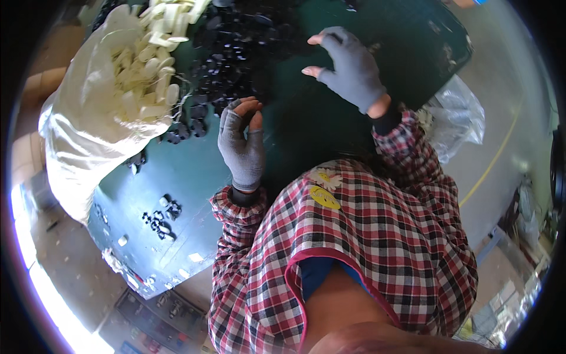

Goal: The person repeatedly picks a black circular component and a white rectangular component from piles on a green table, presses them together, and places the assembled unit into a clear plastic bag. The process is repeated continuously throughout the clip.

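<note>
My left hand (242, 147), in a grey glove with bare fingertips, is at the near edge of a heap of small black plastic parts (227, 56). Its fingers curl in toward the thumb, and whatever may be between them is hidden. Farther right, my right hand (352, 69) wears the same kind of glove and is held over the dark green tabletop (306, 124). Its thumb and forefinger are spread apart with nothing visible between them. Cream-coloured plastic pieces (147, 76) fill a white sack (82, 135) to the left of the black heap.
A few black and white parts (159, 218) lie on the table's near left. White scraps are scattered toward that corner. A clear plastic bag (457, 115) is beyond the right edge of the table. A dark tray (159, 318) with small items sits below, at the lower left.
</note>
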Tool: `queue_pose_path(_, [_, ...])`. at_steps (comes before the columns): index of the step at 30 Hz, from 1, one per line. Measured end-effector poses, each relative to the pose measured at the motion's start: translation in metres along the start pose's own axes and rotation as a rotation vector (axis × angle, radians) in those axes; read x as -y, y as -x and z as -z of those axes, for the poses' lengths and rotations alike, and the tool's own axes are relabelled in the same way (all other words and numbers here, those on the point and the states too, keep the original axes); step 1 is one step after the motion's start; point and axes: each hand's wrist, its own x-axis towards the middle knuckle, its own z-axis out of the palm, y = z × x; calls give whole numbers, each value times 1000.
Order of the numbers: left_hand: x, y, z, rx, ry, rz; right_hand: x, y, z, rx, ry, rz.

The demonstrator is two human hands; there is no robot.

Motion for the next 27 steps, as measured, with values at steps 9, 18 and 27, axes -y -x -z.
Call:
queue_pose_path(9, [29,-146,71,-340,-744,-224,-23,-15,-30,-78,-198,-132])
queue_pose_path(18, [48,-226,85,-179,-1247,-211,-25,-12,-17,-157,-621,-314])
queue_pose_path(27, [-18,-34,-10,-125,-188,-162,18,31,-11,-100,-1244,-325])
